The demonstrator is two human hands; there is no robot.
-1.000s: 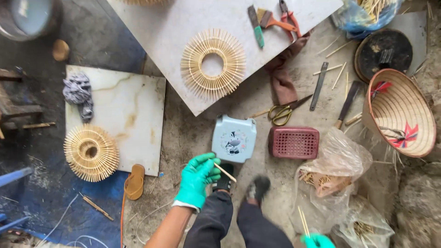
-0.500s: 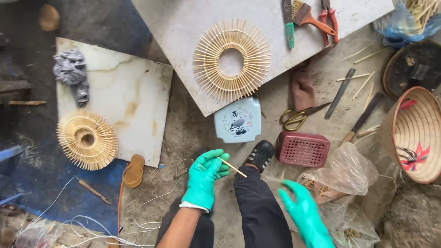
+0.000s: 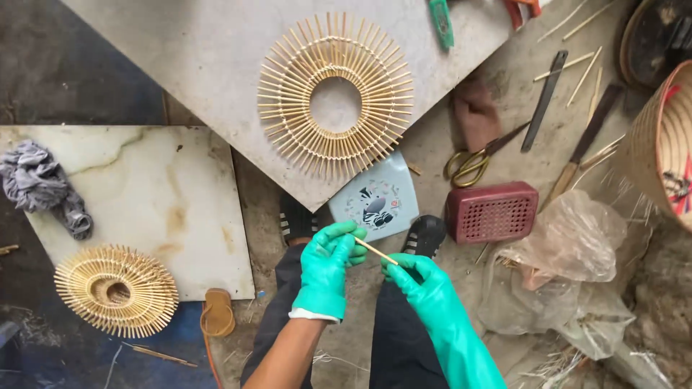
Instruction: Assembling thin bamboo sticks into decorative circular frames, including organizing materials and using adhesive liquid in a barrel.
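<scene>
Now that the right hand (image 3: 414, 277) has joined the left hand (image 3: 328, 266), both hands pinch the thin bamboo stick (image 3: 375, 251) between them.

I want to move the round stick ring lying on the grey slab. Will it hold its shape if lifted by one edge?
The stick ring is mostly open gaps between thin sticks, so it is probably light. The woven inner band likely keeps it fairly stiff, yet the free outer tips look snappable. Lying flat, it should slide rather than roll.

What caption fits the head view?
Green-gloved left hand and right hand hold a thin bamboo stick below a sunburst ring.
</scene>
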